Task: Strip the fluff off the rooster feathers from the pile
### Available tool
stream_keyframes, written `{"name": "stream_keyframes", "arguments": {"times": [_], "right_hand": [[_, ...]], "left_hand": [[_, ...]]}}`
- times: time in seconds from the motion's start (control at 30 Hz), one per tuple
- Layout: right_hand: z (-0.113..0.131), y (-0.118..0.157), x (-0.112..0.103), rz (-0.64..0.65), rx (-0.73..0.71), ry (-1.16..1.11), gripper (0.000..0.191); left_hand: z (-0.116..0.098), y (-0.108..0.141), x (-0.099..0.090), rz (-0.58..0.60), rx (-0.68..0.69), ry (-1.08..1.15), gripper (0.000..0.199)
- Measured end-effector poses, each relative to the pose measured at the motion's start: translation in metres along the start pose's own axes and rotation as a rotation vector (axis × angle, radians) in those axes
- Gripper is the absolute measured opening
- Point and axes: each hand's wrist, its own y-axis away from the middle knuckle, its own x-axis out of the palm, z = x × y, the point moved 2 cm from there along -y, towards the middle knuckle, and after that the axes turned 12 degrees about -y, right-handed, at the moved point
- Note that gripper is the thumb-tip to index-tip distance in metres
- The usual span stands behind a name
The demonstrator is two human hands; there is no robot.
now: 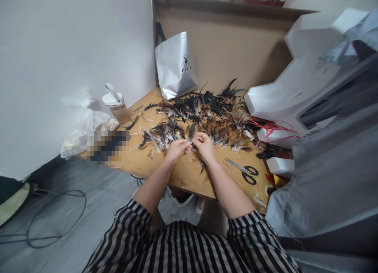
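I have left hand (pixel 178 150) and right hand (pixel 205 147) nearly together above table (pixel 189 176), fingertips of both pinching base of small brown feather tuft (pixel 191 132), tuft pointing toward back. Feather bunches (pixel 214 128) lie in rough rows just beyond. Scissors (pixel 243 169) lie to right of right forearm (pixel 228 185). Silver bag (pixel 175 66) stands at back, lidded bottle (pixel 120 112) at left.

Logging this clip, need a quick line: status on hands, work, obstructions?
Left hand, right hand pinching tuft. Feathers spread behind. Scissors to right, clear of hands.
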Motion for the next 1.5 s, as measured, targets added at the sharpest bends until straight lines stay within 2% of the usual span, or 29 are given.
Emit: {"name": "stream_keyframes", "arguments": {"times": [0.1,0.23,0.47,0.8,1.03,1.17,1.23,1.33,1.5], "right_hand": [[0.003,0.002,0.000,-0.018,0.062,0.036,0.031],[0.003,0.004,0.001,0.066,0.149,0.087,0.029],[0.001,0.005,0.000,0.038,0.087,0.104,0.030],[-0.007,0.003,-0.001,0.064,0.036,0.072,0.027],[-0.004,0.004,0.001,0.082,0.076,0.089,0.027],[0.002,-0.001,-0.004,0.058,0.076,0.082,0.021],[0.005,-0.006,-0.012,0.047,0.009,0.152,0.022],[0.005,-0.012,-0.026,0.098,-0.080,0.402,0.017],[0.000,-0.015,-0.038,0.189,-0.065,0.918,0.018]], "left_hand": [[0.001,-0.002,-0.002,-0.029,0.045,-0.043,0.022],[0.001,-0.003,-0.002,-0.014,0.102,-0.085,0.022],[0.005,-0.003,-0.002,0.025,0.083,-0.142,0.025],[0.003,-0.002,-0.002,-0.017,0.149,-0.229,0.023],[0.002,-0.002,-0.001,-0.006,0.155,-0.239,0.022],[0.000,-0.003,-0.005,-0.095,0.143,-0.155,0.022],[0.000,-0.005,-0.008,-0.158,0.112,-0.081,0.022],[0.002,-0.007,-0.011,-0.211,0.074,0.020,0.022],[0.002,-0.007,-0.012,-0.234,0.059,0.126,0.023]]}}
